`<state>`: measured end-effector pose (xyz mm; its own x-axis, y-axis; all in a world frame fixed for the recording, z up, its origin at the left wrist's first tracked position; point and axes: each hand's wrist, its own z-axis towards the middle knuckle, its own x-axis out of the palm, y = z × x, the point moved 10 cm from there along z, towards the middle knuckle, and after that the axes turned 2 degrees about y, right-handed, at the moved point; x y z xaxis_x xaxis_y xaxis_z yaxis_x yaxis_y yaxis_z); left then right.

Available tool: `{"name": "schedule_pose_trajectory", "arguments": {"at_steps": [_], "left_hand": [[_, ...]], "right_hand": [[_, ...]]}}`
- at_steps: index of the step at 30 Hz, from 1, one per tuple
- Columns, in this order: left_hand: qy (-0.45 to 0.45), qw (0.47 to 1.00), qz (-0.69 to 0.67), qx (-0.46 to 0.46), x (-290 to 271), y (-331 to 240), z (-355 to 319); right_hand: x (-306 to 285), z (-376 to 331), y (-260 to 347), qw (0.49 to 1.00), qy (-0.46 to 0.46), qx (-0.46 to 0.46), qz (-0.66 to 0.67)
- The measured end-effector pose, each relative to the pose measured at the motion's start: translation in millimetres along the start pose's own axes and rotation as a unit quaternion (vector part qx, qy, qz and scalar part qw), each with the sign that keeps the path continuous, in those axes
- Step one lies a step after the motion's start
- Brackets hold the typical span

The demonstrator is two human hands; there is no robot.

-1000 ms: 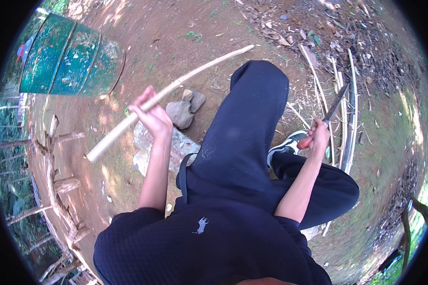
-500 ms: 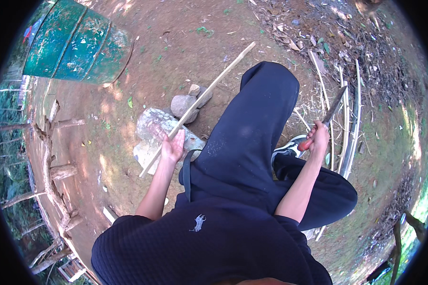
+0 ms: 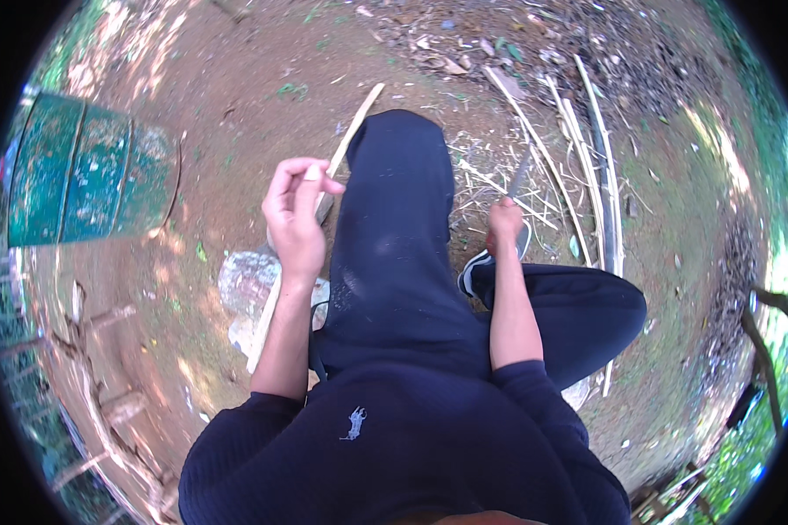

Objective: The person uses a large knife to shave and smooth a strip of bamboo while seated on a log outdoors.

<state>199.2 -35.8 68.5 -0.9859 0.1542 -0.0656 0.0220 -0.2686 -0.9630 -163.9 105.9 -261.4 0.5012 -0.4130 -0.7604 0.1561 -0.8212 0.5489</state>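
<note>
A long pale split stick (image 3: 357, 129) slants beside my raised knee, its lower end down by a mottled stone block (image 3: 247, 278). My left hand (image 3: 296, 214) is up in front of the stick, fingers loosely bent and apart. Part of the stick is hidden behind this hand and forearm; I see no grip around it. In my right hand (image 3: 503, 223) is a long-bladed knife (image 3: 520, 171), held by its handle near my shoe. The blade points away from me and is a little blurred; the fingers mostly cover the handle.
Several long split strips (image 3: 578, 144) lie on the ground to the right, among thin shavings (image 3: 490, 179). A green metal drum (image 3: 92, 175) stands at the far left. Rough branch rails (image 3: 96, 385) run along the left side. Dry leaves (image 3: 464, 57) litter the far ground.
My left hand has risen from the stick's lower half, and its fingers have bent. The right hand with the knife is lower and closer to my shoe. The view has shifted to the right.
</note>
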Motion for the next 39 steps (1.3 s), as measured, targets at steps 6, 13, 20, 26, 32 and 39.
{"name": "schedule_pose_trajectory", "arguments": {"at_steps": [6, 13, 20, 26, 32, 39], "left_hand": [[0.35, 0.936, -0.039, -0.011, 173.3, -55.1, -16.4], [0.657, 0.426, -0.596, -0.177, 254.3, -178.9, -155.3], [0.629, 0.118, -0.736, -0.22, 261.7, -274.1, -220.1], [0.608, 0.024, -0.755, -0.245, 256.1, -277.6, -226.4], [0.563, 0.113, -0.792, -0.209, 260.7, -280.3, -213.4], [0.584, 0.182, -0.775, -0.157, 255.7, -274.0, -206.5]], "right_hand": [[52.7, 55.3, -42.3, 0.997, 0.078, 0.011, 0.005], [98.5, 44.4, -40.0, 0.983, 0.097, -0.075, -0.135], [89.7, 21.9, -56.8, 0.99, 0.131, 0.018, -0.042], [89.5, 28.1, -63.3, 0.993, 0.103, 0.044, 0.024], [98.3, 40.7, -74.0, 0.994, 0.108, 0.005, -0.023], [102.6, 19.7, -66.2, 0.991, 0.134, 0.023, -0.006]]}}
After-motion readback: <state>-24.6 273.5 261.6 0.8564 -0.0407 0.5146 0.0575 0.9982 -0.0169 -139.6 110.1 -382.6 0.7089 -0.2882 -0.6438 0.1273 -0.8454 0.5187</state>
